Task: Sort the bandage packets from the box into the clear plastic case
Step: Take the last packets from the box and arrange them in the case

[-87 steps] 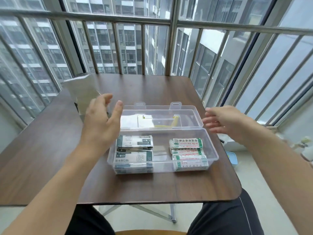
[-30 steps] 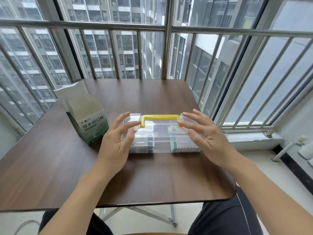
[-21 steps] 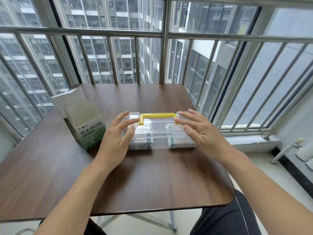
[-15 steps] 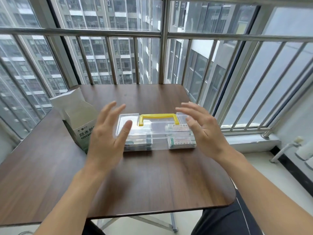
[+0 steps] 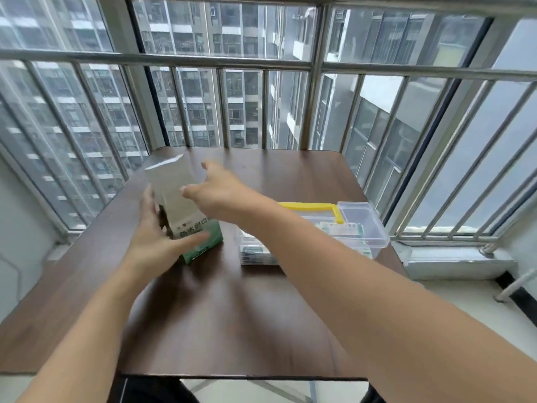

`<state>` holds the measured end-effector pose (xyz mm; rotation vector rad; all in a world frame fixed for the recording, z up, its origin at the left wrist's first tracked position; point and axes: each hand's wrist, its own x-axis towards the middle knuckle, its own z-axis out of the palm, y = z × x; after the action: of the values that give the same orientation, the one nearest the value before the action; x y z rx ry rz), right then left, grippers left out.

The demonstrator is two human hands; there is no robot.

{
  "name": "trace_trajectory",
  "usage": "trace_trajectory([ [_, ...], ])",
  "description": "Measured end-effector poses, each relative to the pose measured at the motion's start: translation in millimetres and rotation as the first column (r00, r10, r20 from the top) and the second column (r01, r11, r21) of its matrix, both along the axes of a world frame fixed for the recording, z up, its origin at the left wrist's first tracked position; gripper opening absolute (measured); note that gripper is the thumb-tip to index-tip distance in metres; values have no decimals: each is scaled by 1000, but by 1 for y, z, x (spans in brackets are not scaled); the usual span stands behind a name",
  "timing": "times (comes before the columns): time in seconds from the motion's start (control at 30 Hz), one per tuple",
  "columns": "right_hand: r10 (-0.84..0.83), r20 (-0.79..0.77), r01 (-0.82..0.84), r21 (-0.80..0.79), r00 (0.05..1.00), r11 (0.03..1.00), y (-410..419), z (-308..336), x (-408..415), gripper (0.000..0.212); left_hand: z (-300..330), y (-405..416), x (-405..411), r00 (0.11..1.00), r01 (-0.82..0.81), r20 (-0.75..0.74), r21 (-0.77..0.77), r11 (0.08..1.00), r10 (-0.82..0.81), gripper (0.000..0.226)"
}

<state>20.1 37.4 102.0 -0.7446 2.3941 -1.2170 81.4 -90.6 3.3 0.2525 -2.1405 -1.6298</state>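
Box [image 5: 193, 225]: left hand [image 5: 157, 242], right hand [image 5: 216, 189] both released, flanking it; we should steady its base before lifting.

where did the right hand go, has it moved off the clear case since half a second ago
Yes. The right hand has crossed leftward, away from the clear plastic case, and now reaches over the box.
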Motion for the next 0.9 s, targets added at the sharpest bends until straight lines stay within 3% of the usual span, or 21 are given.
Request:
trace_trajectory([
  [0.1,-2,-34,-1,-76,999,997,-3,-7,-5,78,8,-6,3,998,-17,-59,100,995,23,69],
  [0.23,69,109,-35,-287,992,957,19,-2,-8,84,33,-12,16,966,238,-182,358,903,-182,88],
  [0.37,85,206,31,-504,975,863,21,5,10,47,53,4,21,955,192,-286,413,890,-73,65],
  [0.47,87,224,69,-606,971,793,12,9,29,27,68,3,38,955,209,-276,378,902,-106,51],
  [0.57,136,247,50,-625,959,779,-11,12,58,29,70,-29,71,969,171,-229,355,919,-91,57],
  [0.73,252,-15,-209,-606,968,767,-88,-19,143,42,47,-108,173,984,-15,-156,400,916,84,93],
  [0.83,341,-31,-296,-574,940,763,-143,-59,208,60,11,-151,251,969,-116,-136,480,869,204,89],
  [0.9,385,-13,-333,-529,923,780,-167,-91,233,62,-21,-165,284,965,-158,-94,544,824,246,76],
])
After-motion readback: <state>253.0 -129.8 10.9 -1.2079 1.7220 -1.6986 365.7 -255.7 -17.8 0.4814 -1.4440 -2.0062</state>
